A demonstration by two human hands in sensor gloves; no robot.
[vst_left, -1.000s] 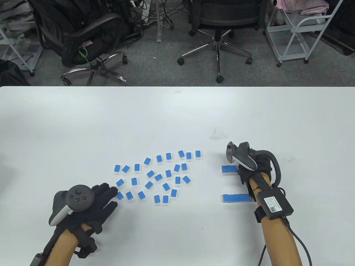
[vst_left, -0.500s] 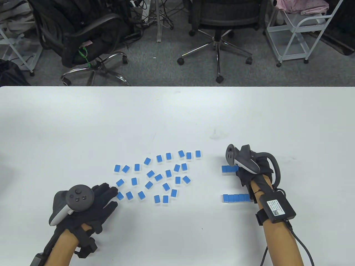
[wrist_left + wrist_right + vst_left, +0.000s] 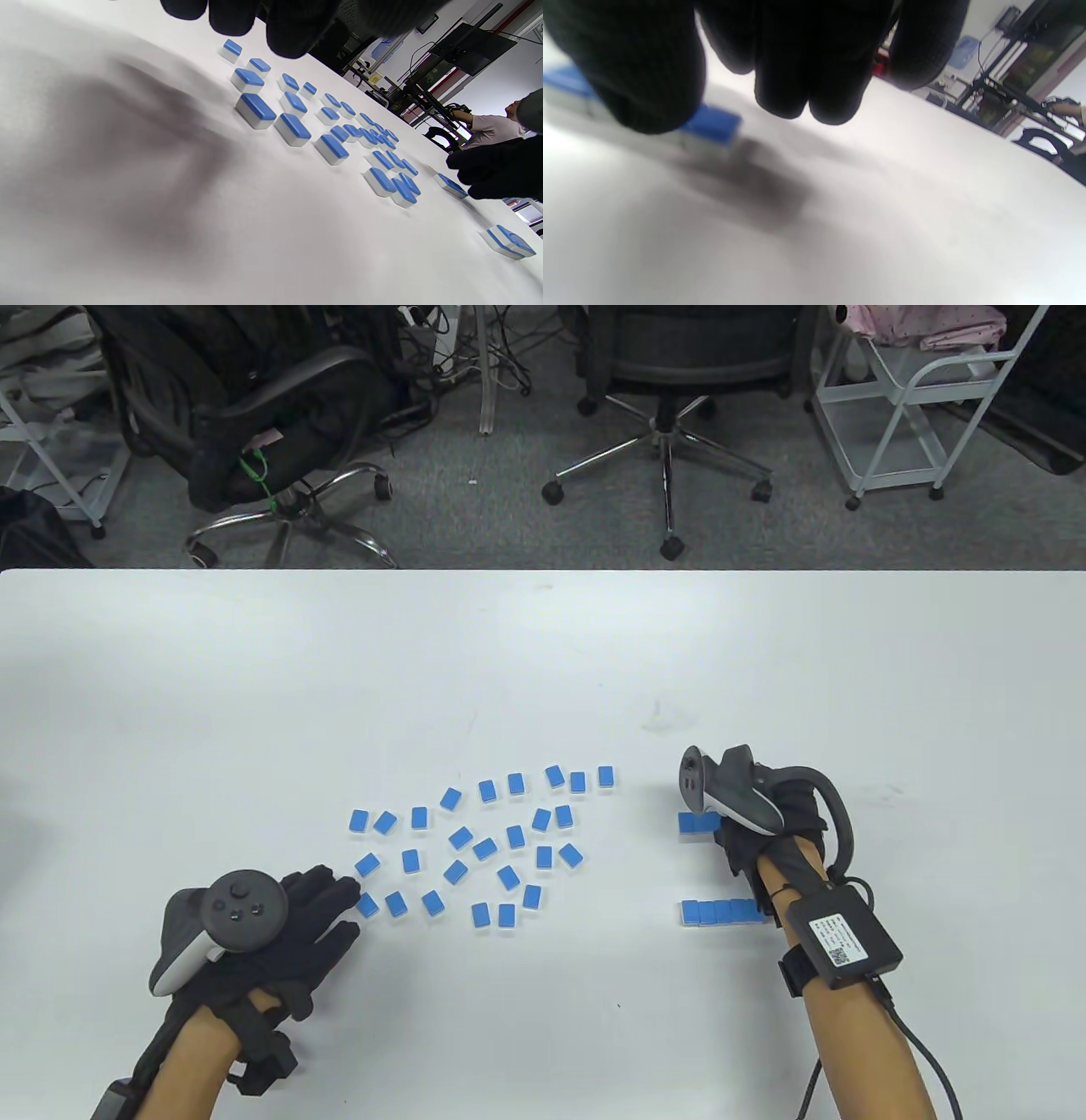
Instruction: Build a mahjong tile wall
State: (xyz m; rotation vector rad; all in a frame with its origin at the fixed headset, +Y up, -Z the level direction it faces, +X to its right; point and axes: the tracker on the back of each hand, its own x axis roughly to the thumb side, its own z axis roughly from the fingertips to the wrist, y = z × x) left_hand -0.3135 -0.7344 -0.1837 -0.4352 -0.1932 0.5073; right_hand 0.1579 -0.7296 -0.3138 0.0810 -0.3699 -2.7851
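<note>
Two short rows (image 3: 721,911) are lying built beside the right hand (image 3: 768,823), whose fingers (image 3: 793,63) are curling over the farther row (image 3: 697,823), grip unclear, while many loose tiles (image 3: 484,848) are waiting near the flat, released left hand (image 3: 280,933) on the bench (image 3: 543,661).

loose tiles (image 3: 475,844), blue backs up over white bodies, lie flat and scattered at mixed angles in the table's middle. right of them, well apart, two short rows of touching tiles: far row (image 3: 697,824), partly hidden, and near row (image 3: 721,911), parallel to it.
</note>
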